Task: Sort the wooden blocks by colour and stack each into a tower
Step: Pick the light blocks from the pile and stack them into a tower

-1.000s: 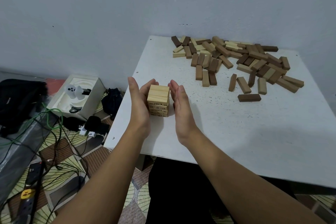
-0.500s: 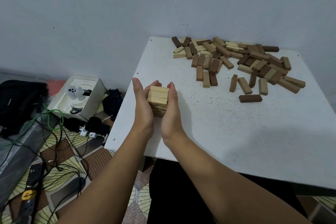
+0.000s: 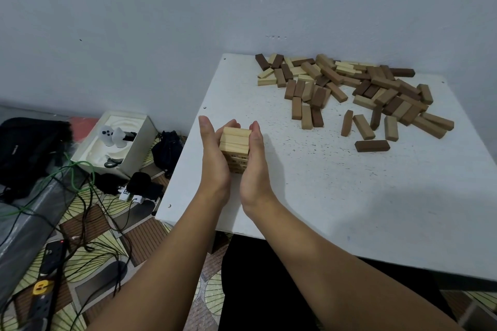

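Note:
A short tower of pale wooden blocks (image 3: 235, 142) stands near the left edge of the white table (image 3: 336, 196). My left hand (image 3: 213, 158) presses flat against its left side. My right hand (image 3: 254, 166) presses flat against its right side, so the tower is squeezed between both palms. Its lower layers are partly hidden by my hands. A loose pile of mixed blocks (image 3: 349, 88), pale, mid-brown and dark brown, lies at the far side of the table. One dark brown block (image 3: 372, 145) lies apart at the pile's near edge.
The table meets a grey wall at the back. On the floor to the left are a white box (image 3: 115, 145) holding controllers, a black bag (image 3: 29, 148), tangled cables (image 3: 80, 196) and a power strip (image 3: 44, 293).
My right hand moved left and closed against the tower's right side; both palms now press the tower, where a second ago there was a gap.

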`<state>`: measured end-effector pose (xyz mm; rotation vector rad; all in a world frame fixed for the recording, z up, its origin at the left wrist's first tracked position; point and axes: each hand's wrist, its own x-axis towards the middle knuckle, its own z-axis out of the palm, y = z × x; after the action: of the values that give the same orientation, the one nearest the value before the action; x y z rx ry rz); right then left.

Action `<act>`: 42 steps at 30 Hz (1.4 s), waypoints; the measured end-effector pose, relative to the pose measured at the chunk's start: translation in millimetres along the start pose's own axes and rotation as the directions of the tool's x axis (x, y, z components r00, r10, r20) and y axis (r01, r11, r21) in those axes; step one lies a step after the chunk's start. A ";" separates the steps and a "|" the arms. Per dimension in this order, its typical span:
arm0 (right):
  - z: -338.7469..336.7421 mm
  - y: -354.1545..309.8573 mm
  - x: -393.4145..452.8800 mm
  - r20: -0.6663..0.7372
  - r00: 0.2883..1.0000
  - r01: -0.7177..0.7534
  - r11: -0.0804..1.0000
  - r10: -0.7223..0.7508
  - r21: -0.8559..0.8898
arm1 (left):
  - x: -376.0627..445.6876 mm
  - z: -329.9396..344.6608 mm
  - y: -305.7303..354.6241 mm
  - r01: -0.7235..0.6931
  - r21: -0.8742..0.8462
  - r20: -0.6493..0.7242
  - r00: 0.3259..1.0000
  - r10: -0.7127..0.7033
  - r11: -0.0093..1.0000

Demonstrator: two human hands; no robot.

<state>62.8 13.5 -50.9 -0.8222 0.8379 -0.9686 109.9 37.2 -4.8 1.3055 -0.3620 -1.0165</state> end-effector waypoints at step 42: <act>-205.9 -162.9 114.5 0.175 0.954 0.244 0.292 -0.245 -0.925 | 122.0 189.4 -14.6 -0.366 0.717 0.256 0.930 0.264 0.594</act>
<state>-137.8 -189.1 -23.6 -2.0525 1.3291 -0.6491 31.8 -174.7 -2.2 1.8371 -1.1827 -0.6323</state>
